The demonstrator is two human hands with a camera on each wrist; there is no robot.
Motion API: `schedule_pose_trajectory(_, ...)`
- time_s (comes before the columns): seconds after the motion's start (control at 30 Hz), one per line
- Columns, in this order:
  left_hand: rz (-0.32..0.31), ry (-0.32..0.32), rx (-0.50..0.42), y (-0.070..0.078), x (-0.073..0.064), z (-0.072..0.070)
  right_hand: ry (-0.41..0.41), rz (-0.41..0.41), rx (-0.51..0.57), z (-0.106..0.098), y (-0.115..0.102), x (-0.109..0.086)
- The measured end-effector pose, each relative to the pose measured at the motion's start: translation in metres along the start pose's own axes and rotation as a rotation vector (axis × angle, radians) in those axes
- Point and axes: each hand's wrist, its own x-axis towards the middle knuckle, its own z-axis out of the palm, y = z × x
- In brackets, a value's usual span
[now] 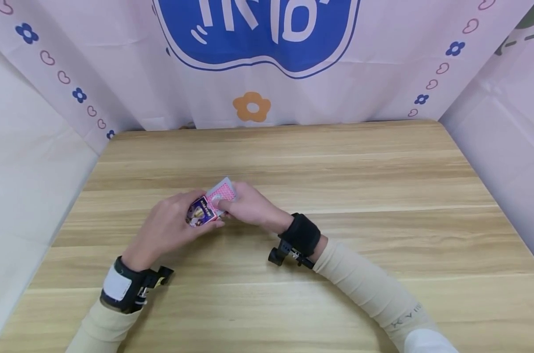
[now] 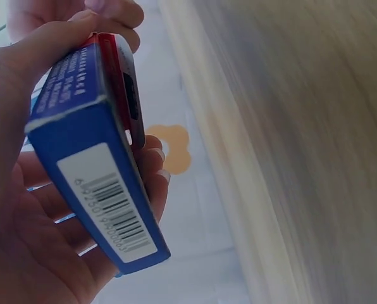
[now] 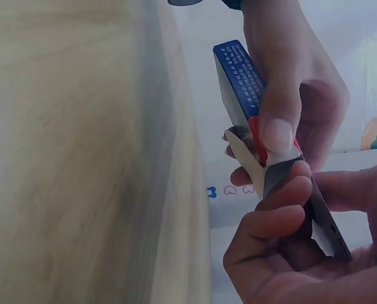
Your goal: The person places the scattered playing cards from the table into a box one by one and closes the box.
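Observation:
My left hand (image 1: 169, 223) grips a blue playing-card box (image 1: 199, 214), thumb along one narrow side and fingers on the other. In the left wrist view the box end with a white barcode label (image 2: 109, 199) faces the camera. A deck of playing cards (image 1: 225, 190) with pink patterned backs sticks out of the box's open end. My right hand (image 1: 254, 208) pinches the deck's outer part, thumb on top and fingers beneath. In the right wrist view, a flap (image 3: 247, 155) stands bent outward at the box mouth, and the deck's inner part is hidden inside.
Both hands are above a wood-grain table (image 1: 337, 294). Behind its far edge hangs a white cloth (image 1: 125, 63) with blue and orange prints. Pale cloth walls flank both sides. Each wrist wears a black strap (image 1: 303, 235) with a small camera.

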Motion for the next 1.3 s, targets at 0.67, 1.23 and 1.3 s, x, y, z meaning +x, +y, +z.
schedule_pose_trajectory(0.67,0.020,0.019,0.009,0.000,0.001,-0.001,0.178,-0.141,-0.047,-0.021,-0.005,-0.016)
schedule_pose_trajectory(1.23,0.036,0.027,-0.005,0.001,0.000,0.002,0.134,-0.165,-0.021,-0.012,0.002,-0.014)
schedule_pose_trajectory(1.3,0.029,0.026,-0.006,0.002,0.001,0.000,0.140,-0.163,-0.026,-0.016,0.001,-0.015)
